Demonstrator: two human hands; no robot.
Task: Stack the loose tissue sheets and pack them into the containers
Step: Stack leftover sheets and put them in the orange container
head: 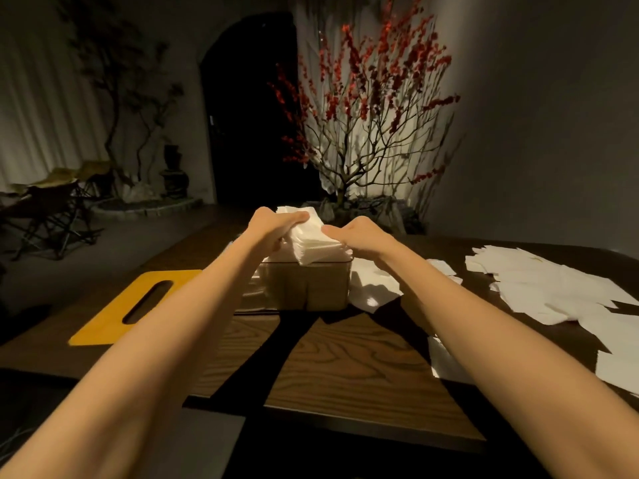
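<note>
Dim light filled the room, with a dark arched doorway far behind the container and a bare tree with red blossoms lit up just to the right of that doorway. Folding chairs stood well off to the left of the container, on the floor beyond the table.

On the dark wood-grain table sat the open, boxy container, its translucent walls showing a pale interior. Both bare arms reached forward to it. A thick stack of white tissue sheets was held above the container's open top, tilted, with its lower corner at the rim. The left hand gripped the stack's far left side, thumb curled over the top sheets. The right hand gripped the stack's right edge, fingers wrapped under it and out of sight.

A yellow lid with a dark oblong slot lay flat on the table to the left of the container, apart from it. Just beside the container's right wall lay a few loose tissue sheets, and farther right of the container a wide spread of overlapping white sheets covered the tabletop. More sheets lay nearer the person, under the right forearm.
</note>
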